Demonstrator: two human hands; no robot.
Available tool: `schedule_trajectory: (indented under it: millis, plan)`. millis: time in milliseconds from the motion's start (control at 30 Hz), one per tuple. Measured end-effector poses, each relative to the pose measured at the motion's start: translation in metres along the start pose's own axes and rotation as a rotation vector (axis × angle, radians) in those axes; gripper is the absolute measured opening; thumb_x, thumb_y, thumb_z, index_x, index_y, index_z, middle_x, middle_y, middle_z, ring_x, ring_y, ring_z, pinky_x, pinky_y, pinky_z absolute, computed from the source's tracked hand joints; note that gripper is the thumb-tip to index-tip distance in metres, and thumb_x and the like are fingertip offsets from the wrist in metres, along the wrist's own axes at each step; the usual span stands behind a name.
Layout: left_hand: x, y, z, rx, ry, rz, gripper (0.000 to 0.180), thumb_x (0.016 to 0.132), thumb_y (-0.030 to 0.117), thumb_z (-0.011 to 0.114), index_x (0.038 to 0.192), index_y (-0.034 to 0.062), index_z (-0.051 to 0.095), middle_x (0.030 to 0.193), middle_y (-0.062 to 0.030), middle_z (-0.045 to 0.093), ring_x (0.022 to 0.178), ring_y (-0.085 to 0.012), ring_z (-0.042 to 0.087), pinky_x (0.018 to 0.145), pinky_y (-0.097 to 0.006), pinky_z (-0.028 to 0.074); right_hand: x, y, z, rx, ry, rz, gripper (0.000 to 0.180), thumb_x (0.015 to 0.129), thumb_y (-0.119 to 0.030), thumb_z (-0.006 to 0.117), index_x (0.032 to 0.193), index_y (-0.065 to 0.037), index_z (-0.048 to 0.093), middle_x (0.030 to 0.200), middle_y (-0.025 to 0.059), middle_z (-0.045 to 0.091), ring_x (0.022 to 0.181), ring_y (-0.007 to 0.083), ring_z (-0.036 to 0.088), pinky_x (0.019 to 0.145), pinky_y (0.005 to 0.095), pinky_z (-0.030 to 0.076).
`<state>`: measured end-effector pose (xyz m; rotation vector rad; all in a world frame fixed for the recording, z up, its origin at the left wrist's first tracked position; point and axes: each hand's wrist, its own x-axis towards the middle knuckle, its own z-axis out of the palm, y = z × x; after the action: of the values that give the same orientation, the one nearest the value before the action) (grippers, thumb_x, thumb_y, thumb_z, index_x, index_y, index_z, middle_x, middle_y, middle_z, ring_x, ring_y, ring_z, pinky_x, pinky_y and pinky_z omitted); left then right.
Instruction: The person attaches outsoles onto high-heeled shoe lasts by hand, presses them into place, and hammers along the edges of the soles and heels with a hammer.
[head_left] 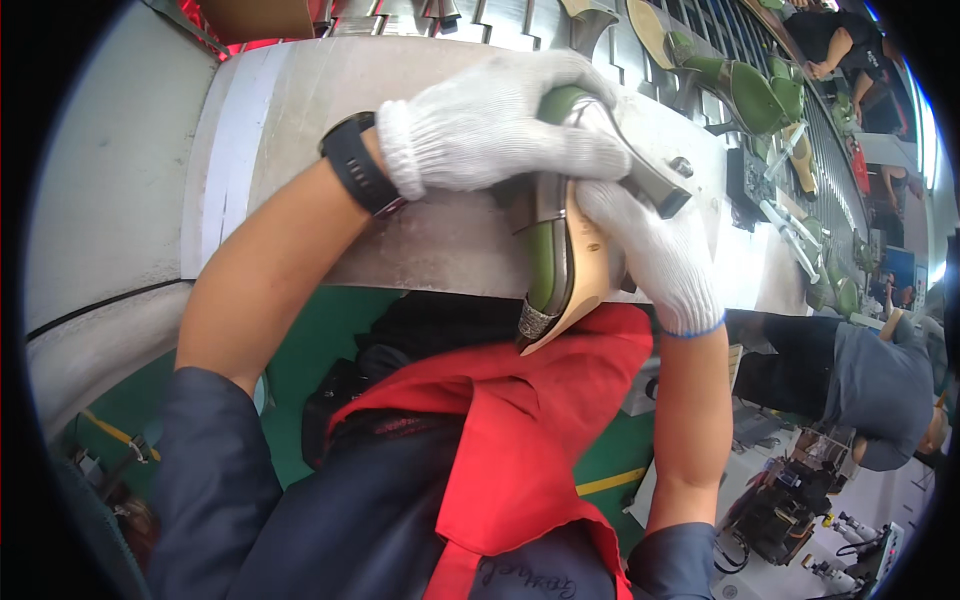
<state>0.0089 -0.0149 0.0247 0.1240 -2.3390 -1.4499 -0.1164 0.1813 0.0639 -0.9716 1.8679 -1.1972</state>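
Note:
A green high-heeled shoe (543,262) with a tan sole and a glittery toe tip is held between my two gloved hands, tilted with its toe toward me. My left hand (505,125), in a white knit glove, wraps over the heel end, fingers closed around it. The grey heel (655,185) sticks out to the right past those fingers. My right hand (655,250), gloved too, grips the shoe from the sole side near the arch; some of its fingers are hidden behind the shoe. The shoe is above the front edge of a pale worktable (430,250).
A slatted metal conveyor (490,25) runs behind the table, carrying more green shoes (745,95) and tan soles (650,30). White syringe-like tools (790,235) lie by a dark block (745,178) at right. A cardboard box (258,20) stands far left. Co-workers (870,390) are at right.

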Motion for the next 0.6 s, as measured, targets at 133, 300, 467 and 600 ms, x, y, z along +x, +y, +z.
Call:
schedule_trajectory:
  millis: [133,300,467,600]
  plan:
    - [-0.043,0.006,-0.017,-0.025,0.173,0.020,0.069,0.094,0.037,0.079,0.147,-0.0023,0.060,0.132,-0.0190,0.068,0.125,-0.0288,0.065,0.112,-0.041,0.049,-0.026,-0.020,-0.005,-0.385,-0.167,-0.120,0.057,0.088,-0.027,0.086,0.134,0.002,0.067,0.112,0.0198,0.075,0.098,0.0251,0.075,0.092,0.0389,0.060]
    - [-0.121,0.020,0.006,0.355,0.393,0.214,0.071,0.073,0.016,0.099,0.137,0.0040,0.069,0.123,-0.0148,0.062,0.108,-0.0284,0.067,0.093,-0.040,0.058,-0.014,-0.016,-0.007,-0.913,0.104,-0.566,0.072,0.074,-0.022,0.093,0.140,-0.005,0.069,0.147,0.0212,0.066,0.136,0.0395,0.064,0.114,0.0446,0.051]
    - [-0.121,0.028,0.027,0.380,0.332,0.179,0.080,0.069,0.016,0.098,0.141,0.0035,0.067,0.138,-0.0217,0.065,0.124,-0.0378,0.067,0.107,-0.047,0.055,0.003,0.009,-0.011,-0.793,0.038,-0.645,0.080,0.067,-0.026,0.097,0.141,-0.010,0.071,0.150,0.0201,0.064,0.141,0.0420,0.058,0.119,0.0477,0.048]
    - [-0.120,0.032,0.034,0.383,0.313,0.111,0.081,0.065,0.017,0.099,0.140,0.0066,0.071,0.143,-0.0216,0.068,0.129,-0.0447,0.067,0.110,-0.051,0.055,0.006,0.013,-0.006,-0.841,0.001,-0.702,0.081,0.066,-0.031,0.096,0.142,-0.015,0.072,0.153,0.0173,0.063,0.144,0.0414,0.055,0.120,0.0493,0.046]
